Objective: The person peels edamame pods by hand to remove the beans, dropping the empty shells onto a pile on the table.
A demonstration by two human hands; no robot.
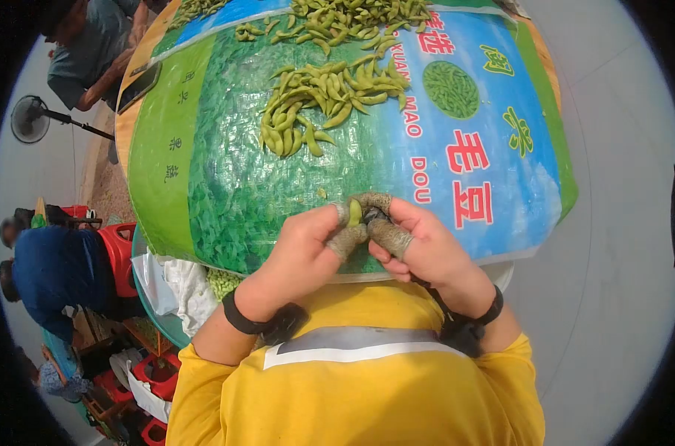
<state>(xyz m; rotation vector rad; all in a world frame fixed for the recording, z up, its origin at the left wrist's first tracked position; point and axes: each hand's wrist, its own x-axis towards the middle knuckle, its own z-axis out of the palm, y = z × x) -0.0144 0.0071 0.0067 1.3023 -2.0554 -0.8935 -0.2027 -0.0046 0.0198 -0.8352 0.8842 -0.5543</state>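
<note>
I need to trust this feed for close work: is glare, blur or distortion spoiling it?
Head view: whitish glare flecks the printed sack; corners go black and the sides look fisheye-stretched; the pod at the fingertips stays distinct, but the dark bit beside it shows little detail.

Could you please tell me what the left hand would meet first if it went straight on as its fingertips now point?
Most likely the right hand: its wrapped fingers lie just beyond the left hand and the green pod there, though whether they already touch is unclear.
</note>
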